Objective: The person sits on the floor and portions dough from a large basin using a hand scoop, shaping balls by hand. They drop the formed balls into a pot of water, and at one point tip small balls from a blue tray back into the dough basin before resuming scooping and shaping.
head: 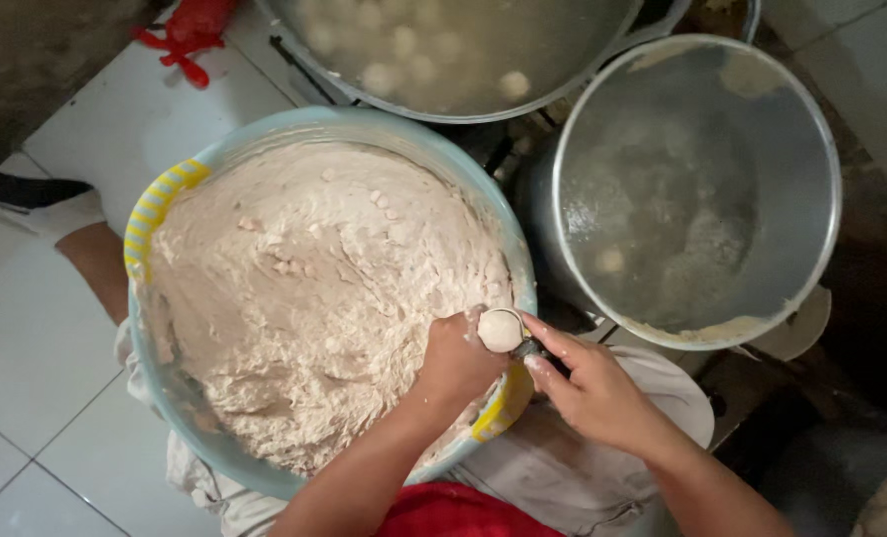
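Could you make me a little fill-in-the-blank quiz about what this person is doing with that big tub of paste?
1. The pale paste fills a large round basin whose two handles are coloured ____.
2. The left hand squeezes out a ball of paste, and the right hand lifts it off with a ____.
3. The metal pot to the right of the basin holds cloudy ____.

Missing words: yellow; spoon; water
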`<action>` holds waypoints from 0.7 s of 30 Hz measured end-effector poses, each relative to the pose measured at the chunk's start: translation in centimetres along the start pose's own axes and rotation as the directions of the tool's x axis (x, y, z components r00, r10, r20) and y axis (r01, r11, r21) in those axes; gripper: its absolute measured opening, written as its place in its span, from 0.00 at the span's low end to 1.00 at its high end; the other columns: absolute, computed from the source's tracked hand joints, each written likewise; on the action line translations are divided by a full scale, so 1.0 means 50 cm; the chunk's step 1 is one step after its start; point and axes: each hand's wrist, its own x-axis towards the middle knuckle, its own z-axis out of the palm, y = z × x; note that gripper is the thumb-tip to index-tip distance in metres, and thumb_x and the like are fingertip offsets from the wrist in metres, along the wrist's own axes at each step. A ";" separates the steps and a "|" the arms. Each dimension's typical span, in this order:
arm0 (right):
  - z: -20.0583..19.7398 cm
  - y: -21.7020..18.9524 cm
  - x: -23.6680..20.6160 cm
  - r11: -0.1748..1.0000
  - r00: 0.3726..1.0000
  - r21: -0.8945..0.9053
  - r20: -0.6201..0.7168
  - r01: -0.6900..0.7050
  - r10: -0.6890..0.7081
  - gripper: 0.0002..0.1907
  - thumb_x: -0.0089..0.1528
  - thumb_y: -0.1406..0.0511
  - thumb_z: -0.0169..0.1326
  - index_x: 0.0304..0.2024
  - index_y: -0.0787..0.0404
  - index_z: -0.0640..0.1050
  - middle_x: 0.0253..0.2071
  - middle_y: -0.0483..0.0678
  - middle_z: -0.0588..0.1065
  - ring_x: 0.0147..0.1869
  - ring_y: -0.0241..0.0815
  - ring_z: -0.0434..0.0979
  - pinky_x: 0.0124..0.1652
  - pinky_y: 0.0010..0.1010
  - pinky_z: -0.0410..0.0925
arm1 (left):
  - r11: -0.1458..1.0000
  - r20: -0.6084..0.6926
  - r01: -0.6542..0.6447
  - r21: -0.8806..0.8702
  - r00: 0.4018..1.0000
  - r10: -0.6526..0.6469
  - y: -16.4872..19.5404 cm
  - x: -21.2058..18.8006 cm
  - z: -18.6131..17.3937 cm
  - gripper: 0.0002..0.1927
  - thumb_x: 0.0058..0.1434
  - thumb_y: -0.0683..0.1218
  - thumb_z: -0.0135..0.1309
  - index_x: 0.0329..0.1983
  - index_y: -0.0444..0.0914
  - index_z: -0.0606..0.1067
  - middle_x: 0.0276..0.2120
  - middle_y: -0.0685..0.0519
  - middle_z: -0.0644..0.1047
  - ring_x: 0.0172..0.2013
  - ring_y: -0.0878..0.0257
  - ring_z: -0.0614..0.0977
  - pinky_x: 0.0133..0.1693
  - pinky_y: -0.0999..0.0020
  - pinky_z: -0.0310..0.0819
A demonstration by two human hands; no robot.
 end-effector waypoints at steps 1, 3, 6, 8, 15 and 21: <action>-0.001 0.016 0.008 0.966 0.970 0.108 0.084 -0.237 0.228 0.31 0.67 0.66 0.49 0.74 0.53 0.65 0.38 0.50 0.75 0.33 0.31 0.71 0.32 0.23 0.68 | 1.000 0.021 0.005 0.021 1.000 -0.006 0.000 -0.002 -0.002 0.18 0.44 0.51 0.71 0.33 0.39 0.79 0.28 0.42 0.81 0.31 0.45 0.85 0.33 0.55 0.79; -0.005 0.045 0.019 0.862 0.899 0.268 0.216 -0.431 0.382 0.31 0.66 0.66 0.49 0.74 0.53 0.65 0.35 0.48 0.76 0.28 0.30 0.69 0.28 0.23 0.66 | 0.987 0.082 0.043 0.157 0.995 -0.056 -0.009 0.001 -0.008 0.23 0.40 0.55 0.72 0.35 0.39 0.79 0.30 0.41 0.82 0.33 0.44 0.85 0.36 0.53 0.79; -0.021 0.081 0.033 0.831 0.926 0.418 0.256 -0.366 0.279 0.31 0.66 0.67 0.48 0.73 0.60 0.64 0.40 0.47 0.78 0.29 0.30 0.71 0.27 0.22 0.66 | 0.908 0.071 0.192 0.373 0.970 -0.235 -0.068 0.047 -0.032 0.31 0.46 0.63 0.68 0.37 0.33 0.77 0.34 0.36 0.80 0.38 0.41 0.83 0.39 0.49 0.77; -0.047 0.100 0.035 0.836 0.927 0.412 0.249 -0.363 0.280 0.31 0.68 0.67 0.48 0.75 0.61 0.65 0.31 0.51 0.74 0.28 0.32 0.71 0.27 0.23 0.66 | 0.881 -0.152 0.217 0.421 0.974 -0.167 -0.134 0.094 -0.075 0.33 0.58 0.63 0.61 0.49 0.29 0.75 0.40 0.32 0.79 0.39 0.39 0.83 0.40 0.48 0.77; -0.181 0.140 0.095 0.891 0.906 0.315 -0.161 -0.328 0.391 0.27 0.65 0.68 0.46 0.69 0.62 0.70 0.41 0.44 0.79 0.29 0.33 0.72 0.29 0.25 0.67 | 0.876 -0.041 0.323 0.359 0.943 -0.331 -0.176 0.069 -0.067 0.32 0.61 0.66 0.54 0.38 0.29 0.78 0.33 0.31 0.80 0.40 0.38 0.82 0.44 0.50 0.77; -0.198 0.156 0.129 0.689 0.898 -0.590 -0.379 -0.422 0.225 0.22 0.66 0.63 0.56 0.63 0.59 0.76 0.43 0.57 0.80 0.44 0.53 0.82 0.44 0.37 0.70 | 0.971 0.022 -0.070 0.228 0.998 0.067 -0.096 0.032 -0.013 0.20 0.63 0.58 0.55 0.37 0.37 0.82 0.32 0.36 0.81 0.37 0.36 0.80 0.41 0.47 0.74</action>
